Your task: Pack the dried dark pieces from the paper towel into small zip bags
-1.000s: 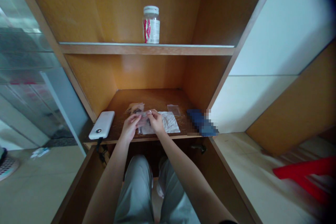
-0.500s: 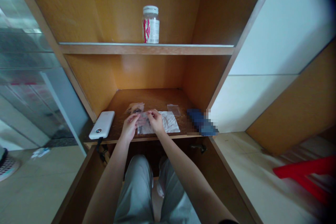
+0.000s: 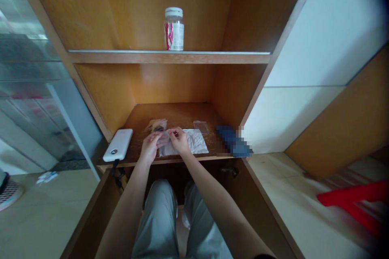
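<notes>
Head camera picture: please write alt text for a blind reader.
The left hand and right hand pinch a small clear bag by a white sheet on a wooden shelf. A white power bank lies to their left; a jar stands on the upper shelf.

The right hand [image 3: 180, 141] has slid a little toward 9 o'clock. Its fingertips [image 3: 171, 132] now pinch the bag [image 3: 164, 139] nearer the left hand [image 3: 149, 146], and the gap between the two hands has narrowed. A second ago the bag's top edge was stretched wider; now it is bunched shorter between them. The bag also seems drawn up slightly toward 12 o'clock, so a bit more of the white paper [image 3: 194, 142] shows at its 6 o'clock side.
</notes>
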Motion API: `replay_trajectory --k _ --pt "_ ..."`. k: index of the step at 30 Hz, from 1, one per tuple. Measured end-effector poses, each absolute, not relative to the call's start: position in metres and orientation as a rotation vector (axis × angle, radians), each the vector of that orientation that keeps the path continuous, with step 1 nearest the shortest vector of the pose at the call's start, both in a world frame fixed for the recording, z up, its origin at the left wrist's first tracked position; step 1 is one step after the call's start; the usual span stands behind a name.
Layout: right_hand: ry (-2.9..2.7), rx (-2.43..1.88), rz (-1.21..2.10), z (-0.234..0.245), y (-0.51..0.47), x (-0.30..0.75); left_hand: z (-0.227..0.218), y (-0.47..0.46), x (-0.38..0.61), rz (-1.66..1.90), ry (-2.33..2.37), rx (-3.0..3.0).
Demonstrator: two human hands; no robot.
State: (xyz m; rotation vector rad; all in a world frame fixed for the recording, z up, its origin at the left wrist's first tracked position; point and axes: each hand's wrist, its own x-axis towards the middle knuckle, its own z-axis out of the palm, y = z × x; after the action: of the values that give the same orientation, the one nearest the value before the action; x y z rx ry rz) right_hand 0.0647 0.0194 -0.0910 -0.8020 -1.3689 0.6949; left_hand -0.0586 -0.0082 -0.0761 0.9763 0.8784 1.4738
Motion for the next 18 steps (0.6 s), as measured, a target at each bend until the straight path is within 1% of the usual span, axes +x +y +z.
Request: replay_trajectory --k 6,18 --pt "-1.349 -0.789 0.707 -0.0863 0.0148 0.0647 -0.0732 -0.0116 -0.0587 1.474 0.866 1.006" --pt "-1.471 -0.804 0.607 -0.0863 0.0138 0.0648 -0.0740 -0.0110 -0.0575 1.482 0.897 0.987"
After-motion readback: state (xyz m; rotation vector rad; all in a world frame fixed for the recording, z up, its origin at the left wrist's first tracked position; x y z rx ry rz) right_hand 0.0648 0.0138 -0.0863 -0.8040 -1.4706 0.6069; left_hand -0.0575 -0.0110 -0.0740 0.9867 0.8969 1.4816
